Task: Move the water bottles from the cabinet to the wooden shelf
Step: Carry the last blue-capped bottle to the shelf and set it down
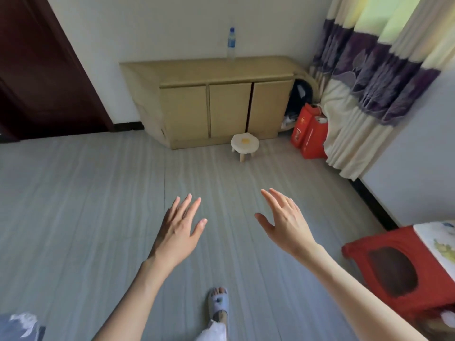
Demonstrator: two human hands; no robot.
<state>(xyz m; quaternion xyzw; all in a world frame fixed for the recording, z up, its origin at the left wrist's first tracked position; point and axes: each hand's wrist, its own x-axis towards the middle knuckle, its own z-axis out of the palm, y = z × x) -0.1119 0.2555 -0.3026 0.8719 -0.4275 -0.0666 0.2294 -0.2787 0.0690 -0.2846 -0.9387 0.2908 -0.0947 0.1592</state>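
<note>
Nearest the camera, a foot in a pale blue slipper (218, 303) stands on the grey striped floor (73, 205). Above it both bare hands are held out over the floor, palms down: the left hand (178, 230) and the right hand (286, 221) each have their fingers spread and hold nothing. At the right edge sits a red plastic stool (394, 274) with an oval hole in its side.

Farther on, a small round white stool with a yellow centre (244, 143) stands on short wooden legs just in front of the low beige wooden cabinet (221, 104), whose three doors are shut or nearly so. Red paper bags (309, 134) lean beside the cabinet's right end, against the striped curtain (369, 77).

The only bottle in sight, a clear plastic water bottle with a blue cap and label (231, 43), stands upright on the cabinet top against the white wall, well apart from both hands. No wooden shelf is visible.

The likely trouble is the little stool: it lies in the walking line, so a foot could catch it on the approach. The tall, light bottle could also topple if a reaching hand clips it rather than closing round it.
</note>
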